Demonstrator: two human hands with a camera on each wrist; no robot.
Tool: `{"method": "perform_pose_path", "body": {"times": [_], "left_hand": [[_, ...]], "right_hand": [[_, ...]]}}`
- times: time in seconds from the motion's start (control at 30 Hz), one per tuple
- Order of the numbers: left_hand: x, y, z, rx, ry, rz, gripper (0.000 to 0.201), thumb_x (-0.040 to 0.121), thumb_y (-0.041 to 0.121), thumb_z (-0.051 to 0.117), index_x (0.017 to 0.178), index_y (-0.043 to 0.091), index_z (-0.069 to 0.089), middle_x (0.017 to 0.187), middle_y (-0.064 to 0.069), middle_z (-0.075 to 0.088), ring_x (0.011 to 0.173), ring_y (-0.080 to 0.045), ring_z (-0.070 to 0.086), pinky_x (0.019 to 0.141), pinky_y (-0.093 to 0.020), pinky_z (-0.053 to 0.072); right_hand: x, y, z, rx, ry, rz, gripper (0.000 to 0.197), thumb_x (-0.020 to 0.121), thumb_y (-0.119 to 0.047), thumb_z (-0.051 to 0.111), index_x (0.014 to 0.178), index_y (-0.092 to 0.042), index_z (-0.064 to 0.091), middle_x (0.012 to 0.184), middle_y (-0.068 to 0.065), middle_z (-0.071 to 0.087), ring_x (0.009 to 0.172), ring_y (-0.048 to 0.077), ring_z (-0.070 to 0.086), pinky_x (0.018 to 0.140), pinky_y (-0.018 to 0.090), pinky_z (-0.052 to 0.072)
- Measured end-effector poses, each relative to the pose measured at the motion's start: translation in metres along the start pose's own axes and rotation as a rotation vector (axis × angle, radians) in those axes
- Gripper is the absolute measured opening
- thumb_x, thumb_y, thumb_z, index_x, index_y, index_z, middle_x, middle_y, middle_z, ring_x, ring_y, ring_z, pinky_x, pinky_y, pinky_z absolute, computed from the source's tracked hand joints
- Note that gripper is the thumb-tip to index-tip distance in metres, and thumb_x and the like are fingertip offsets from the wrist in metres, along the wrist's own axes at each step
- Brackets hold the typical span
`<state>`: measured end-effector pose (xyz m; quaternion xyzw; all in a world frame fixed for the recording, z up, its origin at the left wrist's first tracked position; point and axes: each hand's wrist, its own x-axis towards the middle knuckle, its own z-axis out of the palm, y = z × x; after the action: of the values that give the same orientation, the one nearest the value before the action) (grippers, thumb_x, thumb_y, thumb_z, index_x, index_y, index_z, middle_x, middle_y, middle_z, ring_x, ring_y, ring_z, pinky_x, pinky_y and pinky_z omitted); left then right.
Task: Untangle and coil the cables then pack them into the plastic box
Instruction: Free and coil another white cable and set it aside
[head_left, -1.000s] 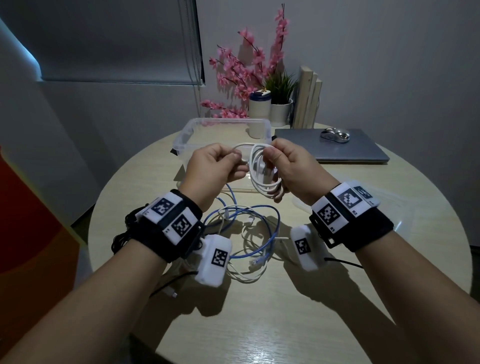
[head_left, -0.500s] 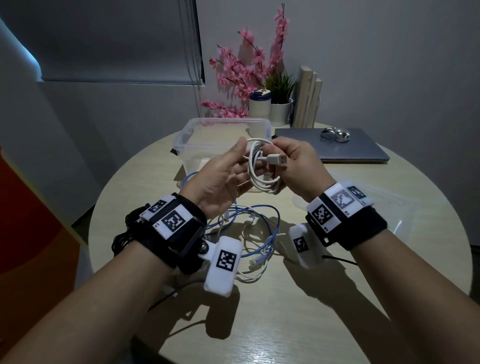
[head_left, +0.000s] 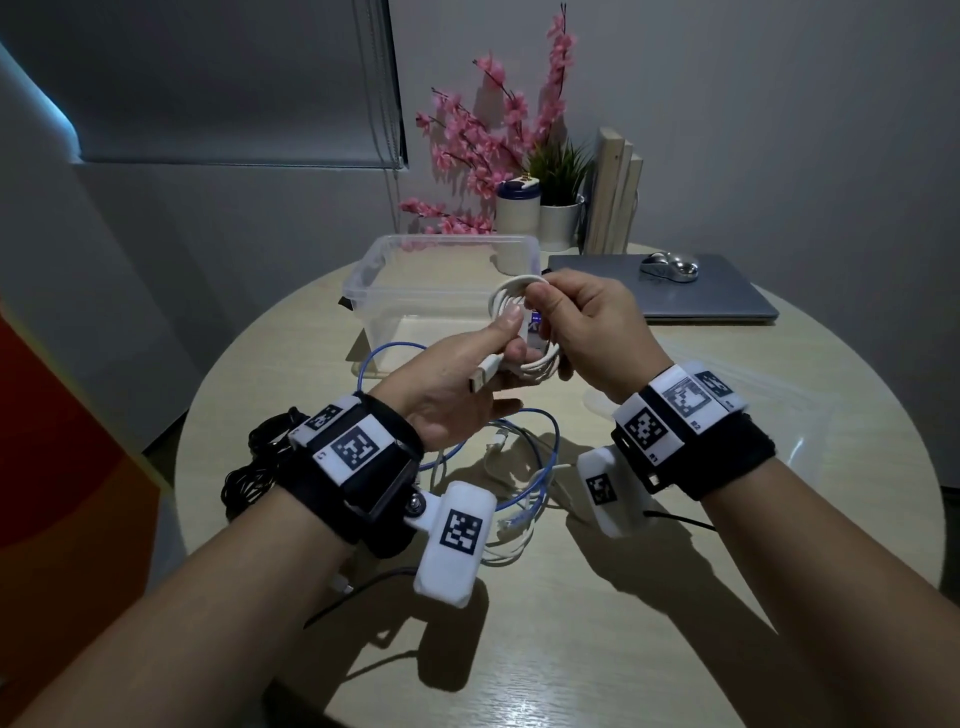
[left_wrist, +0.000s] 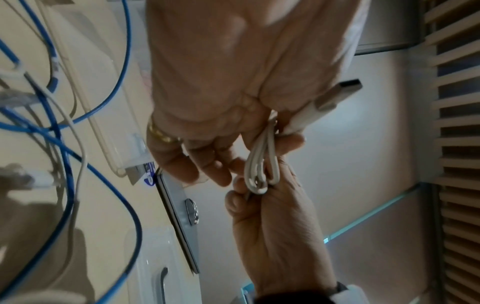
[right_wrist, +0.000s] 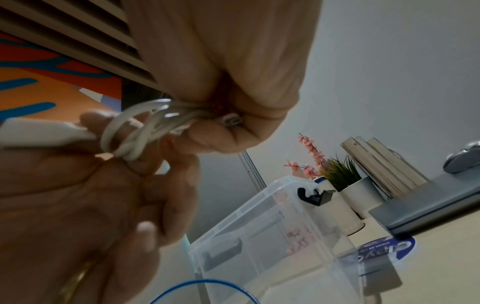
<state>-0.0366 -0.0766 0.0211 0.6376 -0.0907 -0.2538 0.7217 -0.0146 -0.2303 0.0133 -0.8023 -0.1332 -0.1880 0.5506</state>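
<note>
A white cable coil (head_left: 540, 366) hangs in the air in front of the clear plastic box (head_left: 374, 275). My right hand (head_left: 545, 306) pinches the top of the coil. My left hand (head_left: 511, 332), palm turned up, pinches the cable's end by the USB plug (head_left: 483, 374), which points back toward me. In the left wrist view the coil (left_wrist: 259, 170) runs between both hands, with the plug (left_wrist: 337, 94) sticking out. In the right wrist view the loops (right_wrist: 145, 127) bunch under my right fingers above the box (right_wrist: 259, 226). A blue cable (head_left: 550, 452) lies tangled with a white one (head_left: 511, 551) on the table.
A black cable bundle (head_left: 254, 467) lies at the table's left edge. A closed grey laptop (head_left: 727, 306) with a mouse (head_left: 667, 266) on it sits at the back right. The clear lid (head_left: 753, 395) lies at the right. Pots (head_left: 558, 223) and a cup (head_left: 517, 208) stand behind the box.
My left hand has turned palm up and carried the USB plug from the right side of the coil to the left, toward me. The right hand keeps its hold on the coil.
</note>
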Motion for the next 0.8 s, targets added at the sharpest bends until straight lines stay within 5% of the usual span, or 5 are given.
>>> {"method": "perform_pose_path", "body": {"times": [0.1, 0.2, 0.37, 0.6, 0.8], "left_hand": [[0.000, 0.002, -0.002, 0.051, 0.010, -0.008, 0.038, 0.097, 0.031, 0.050, 0.062, 0.018, 0.059, 0.069, 0.002, 0.054, 0.068, -0.012, 0.055, 0.064, -0.024, 0.047], [0.003, 0.000, -0.001, 0.078, 0.173, 0.054, 0.011, 0.091, 0.017, 0.060, 0.084, 0.009, 0.058, 0.066, -0.002, 0.058, 0.051, -0.007, 0.053, 0.048, -0.015, 0.047], [0.013, -0.010, -0.009, 0.235, 0.485, 0.216, 0.033, 0.077, 0.019, 0.078, 0.071, 0.011, 0.047, 0.061, -0.008, 0.063, 0.047, -0.012, 0.061, 0.047, -0.022, 0.050], [0.014, -0.008, -0.006, 0.194, 0.477, 0.217, 0.019, 0.084, 0.021, 0.073, 0.081, 0.004, 0.065, 0.059, -0.004, 0.063, 0.046, -0.010, 0.059, 0.044, -0.018, 0.047], [0.012, -0.007, -0.003, 0.020, 0.315, 0.094, 0.014, 0.095, 0.018, 0.057, 0.083, 0.014, 0.061, 0.060, 0.000, 0.061, 0.049, -0.007, 0.058, 0.046, -0.016, 0.048]], "right_hand": [[-0.002, 0.000, 0.000, 0.034, -0.008, 0.021, 0.022, 0.096, -0.020, 0.054, 0.095, -0.005, 0.069, 0.059, 0.004, 0.054, 0.042, 0.005, 0.044, 0.040, 0.017, 0.034], [-0.003, -0.002, 0.000, 0.109, 0.008, 0.056, 0.018, 0.095, -0.020, 0.056, 0.092, -0.009, 0.070, 0.062, 0.007, 0.056, 0.045, 0.010, 0.047, 0.040, 0.022, 0.037], [-0.003, -0.007, 0.000, 0.180, -0.037, 0.091, 0.017, 0.093, -0.013, 0.057, 0.099, -0.003, 0.069, 0.069, 0.012, 0.059, 0.059, 0.026, 0.061, 0.042, 0.028, 0.047], [-0.006, -0.005, 0.004, 0.110, 0.004, 0.054, 0.014, 0.092, -0.012, 0.059, 0.091, -0.017, 0.072, 0.064, 0.009, 0.062, 0.058, 0.021, 0.063, 0.053, 0.039, 0.054], [-0.009, -0.001, 0.013, 0.120, -0.062, 0.026, 0.018, 0.091, -0.010, 0.060, 0.096, -0.022, 0.073, 0.069, 0.001, 0.067, 0.060, 0.014, 0.060, 0.058, 0.032, 0.054]]}}
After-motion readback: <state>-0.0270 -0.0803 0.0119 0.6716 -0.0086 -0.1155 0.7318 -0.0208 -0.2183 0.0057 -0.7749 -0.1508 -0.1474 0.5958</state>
